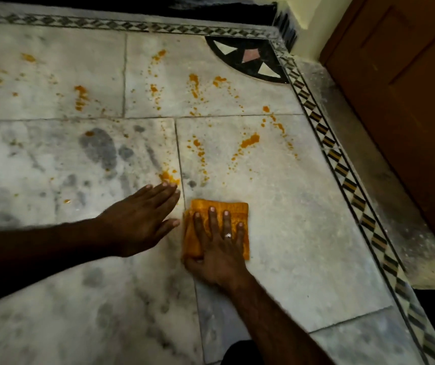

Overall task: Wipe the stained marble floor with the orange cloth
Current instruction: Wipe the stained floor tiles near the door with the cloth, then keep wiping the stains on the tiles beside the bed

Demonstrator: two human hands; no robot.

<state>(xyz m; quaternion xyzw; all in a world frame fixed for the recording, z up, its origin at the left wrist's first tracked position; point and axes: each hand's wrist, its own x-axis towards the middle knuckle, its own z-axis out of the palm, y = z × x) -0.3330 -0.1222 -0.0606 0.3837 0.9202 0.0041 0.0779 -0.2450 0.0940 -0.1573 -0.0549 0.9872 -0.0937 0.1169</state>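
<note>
While right hand (219,254) presses orange cloth (233,208) under straight spread fingers (213,222), left hand (137,222) flat beside; holds nothing.

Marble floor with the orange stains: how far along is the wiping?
Barely begun, it seems. Done: nothing clearly wiped; the marble floor nearest the person shows no orange. In hand: the right hand presses the orange cloth flat, left hand resting beside it. Left: orange stains scattered over the slabs beyond, the closest at the left fingertips.
</note>
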